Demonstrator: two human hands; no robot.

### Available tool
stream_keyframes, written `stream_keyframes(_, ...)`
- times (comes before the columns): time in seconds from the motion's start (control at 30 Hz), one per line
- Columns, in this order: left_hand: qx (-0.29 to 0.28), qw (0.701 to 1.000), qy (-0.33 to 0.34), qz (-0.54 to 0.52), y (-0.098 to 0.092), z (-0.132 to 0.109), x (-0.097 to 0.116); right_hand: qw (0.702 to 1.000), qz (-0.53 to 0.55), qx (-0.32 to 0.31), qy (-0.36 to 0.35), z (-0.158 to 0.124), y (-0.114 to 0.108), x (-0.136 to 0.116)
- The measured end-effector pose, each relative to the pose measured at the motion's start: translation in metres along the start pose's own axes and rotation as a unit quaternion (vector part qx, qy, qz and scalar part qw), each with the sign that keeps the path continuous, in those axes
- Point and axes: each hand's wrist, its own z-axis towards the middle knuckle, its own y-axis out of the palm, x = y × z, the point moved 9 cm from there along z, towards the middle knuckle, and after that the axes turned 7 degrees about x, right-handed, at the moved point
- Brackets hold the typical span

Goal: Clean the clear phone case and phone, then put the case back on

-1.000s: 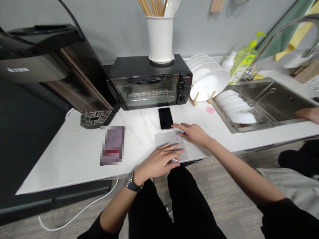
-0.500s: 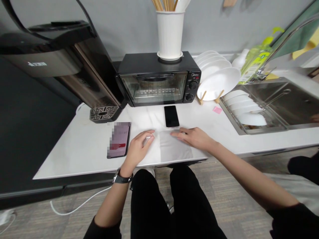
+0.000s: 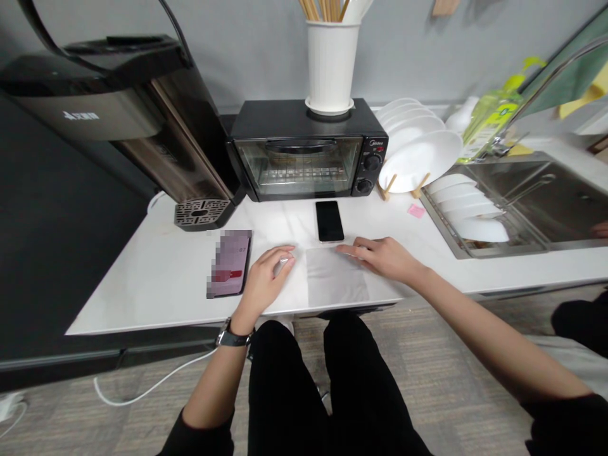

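Observation:
A thin grey cloth [image 3: 335, 284] lies flat on the white counter [image 3: 156, 278] near its front edge. My right hand [image 3: 387, 258] rests on the cloth's far right corner with fingers stretched out and nearly flat. My left hand [image 3: 266, 282], with a watch on its wrist, sits just left of the cloth. Its fingers curl round a small pale object [image 3: 284, 265] that I cannot make out. A black phone [image 3: 329, 221] with a dark screen lies just beyond the cloth. A second phone [image 3: 229, 263] with a lit screen lies left of my left hand.
Behind stand a black toaster oven [image 3: 304, 155] with a white utensil holder [image 3: 331, 63] on top, and a dark dispenser machine [image 3: 118, 114] at left. White plates [image 3: 420, 155] stand in a rack; bowls [image 3: 463, 212] sit beside the sink [image 3: 536, 190]. A pink note [image 3: 416, 211] lies nearby. Another person's hand [image 3: 601, 228] shows at far right.
My left hand slid off the cloth's front part to the counter left of it, fingers now curled round a small pale object. My right hand stayed at the cloth's far corner.

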Motion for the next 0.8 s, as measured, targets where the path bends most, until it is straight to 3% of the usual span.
stream_keyframes(0.13, -0.002, 1.000, 0.003, 0.012, 0.000, -0.001, -0.001, 1.000, 0.020, 0.017, -0.004, 0.003, 0.000, -0.004)
stream_keyframes(0.3, -0.001, 1.000, 0.009, 0.018, -0.001, -0.002, 0.000, 0.997, -0.002, -0.020, -0.068, 0.001, 0.008, -0.015)
stream_keyframes(0.53, 0.001, 1.000, 0.013, 0.020, 0.000, -0.001, 0.000, 1.000, 0.006, -0.016, -0.023, -0.002, 0.006, -0.005)
stream_keyframes(0.67, 0.003, 1.000, 0.015, 0.006, -0.002, -0.002, -0.001, 0.998, 0.015, -0.033, -0.052, -0.003, 0.010, -0.011)
stream_keyframes(0.8, 0.003, 1.000, 0.027, 0.012, -0.005, -0.003, 0.020, 0.999, 0.001, -0.007, -0.032, -0.007, -0.002, -0.013)
